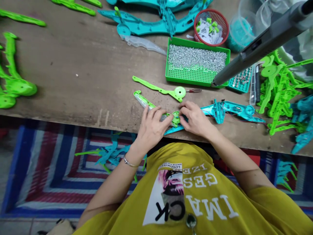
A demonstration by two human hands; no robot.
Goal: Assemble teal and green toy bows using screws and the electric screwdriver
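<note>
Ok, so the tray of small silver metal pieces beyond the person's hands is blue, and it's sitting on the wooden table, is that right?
No, the tray is green, not blue, as the head view shows. The rest stands: small silver metal pieces, on the wooden table.

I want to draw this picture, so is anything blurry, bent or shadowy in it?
In the head view, the front edge of the table looks bent from the wide lens; the left hand, right hand and green piece look fairly sharp; soft shadows lie under the green parts; the grey tube looks huge.
</note>
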